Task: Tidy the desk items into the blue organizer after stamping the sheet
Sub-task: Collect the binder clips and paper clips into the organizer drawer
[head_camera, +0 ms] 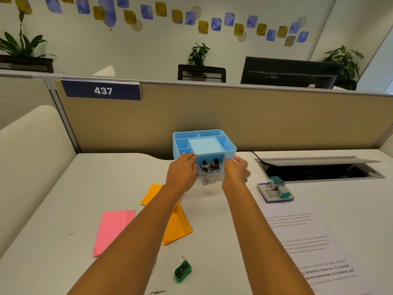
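The blue organizer point(204, 143) stands at the back of the desk against the partition. Its clear front drawer point(209, 168) holds several black binder clips. My left hand point(182, 169) grips the organizer's front left corner. My right hand point(236, 170) grips the front right corner. A teal stamp point(278, 186) lies on a purple ink pad point(274, 193) to the right. The printed sheet point(308, 245) lies at the near right. A pink paper point(112, 231), an orange paper point(176, 226) and a green sharpener point(182, 271) lie nearer me.
A tan partition point(212, 116) with a "437" sign runs behind the desk. An open cable hatch point(319, 169) sits at the back right, with a black cable beside it. Paper clips point(158, 292) lie at the near edge. A cream surface point(32, 156) rises at the left.
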`<state>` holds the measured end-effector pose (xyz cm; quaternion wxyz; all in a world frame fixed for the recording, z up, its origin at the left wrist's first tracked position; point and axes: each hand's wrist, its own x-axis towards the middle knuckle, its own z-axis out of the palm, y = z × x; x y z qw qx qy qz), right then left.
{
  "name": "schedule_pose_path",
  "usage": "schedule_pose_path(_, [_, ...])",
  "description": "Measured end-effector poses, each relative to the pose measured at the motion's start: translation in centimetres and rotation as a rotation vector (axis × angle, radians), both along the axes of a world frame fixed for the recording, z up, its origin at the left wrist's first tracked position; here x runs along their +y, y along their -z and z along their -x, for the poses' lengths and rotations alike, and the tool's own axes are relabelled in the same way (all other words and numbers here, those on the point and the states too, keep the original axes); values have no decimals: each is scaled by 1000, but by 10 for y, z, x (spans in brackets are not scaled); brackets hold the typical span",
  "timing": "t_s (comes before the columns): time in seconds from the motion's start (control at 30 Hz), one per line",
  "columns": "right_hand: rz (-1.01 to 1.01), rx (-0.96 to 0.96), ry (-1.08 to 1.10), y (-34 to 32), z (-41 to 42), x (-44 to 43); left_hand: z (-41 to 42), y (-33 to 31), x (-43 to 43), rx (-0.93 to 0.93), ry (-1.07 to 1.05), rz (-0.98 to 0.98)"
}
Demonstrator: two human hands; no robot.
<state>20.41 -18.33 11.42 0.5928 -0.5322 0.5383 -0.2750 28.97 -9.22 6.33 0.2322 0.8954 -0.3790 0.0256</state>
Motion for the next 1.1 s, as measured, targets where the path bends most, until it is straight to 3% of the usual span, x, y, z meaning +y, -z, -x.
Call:
schedule_pose_path(0.17, [-193, 2, 99, 21, 5, 4, 1, -3, 0, 13, 13, 9])
schedule_pose_path(0.37, [-284, -98, 148, 22, -5, 8, 1, -1, 0, 32, 10, 26])
schedule_pose_path(0.8, [-313, -48, 133, 15, -11, 8, 1, -2, 0, 35, 20, -8])
schedule_pose_path(1.1, [-189, -7, 50, 19, -14, 6, -1, -1, 1, 20, 27, -20])
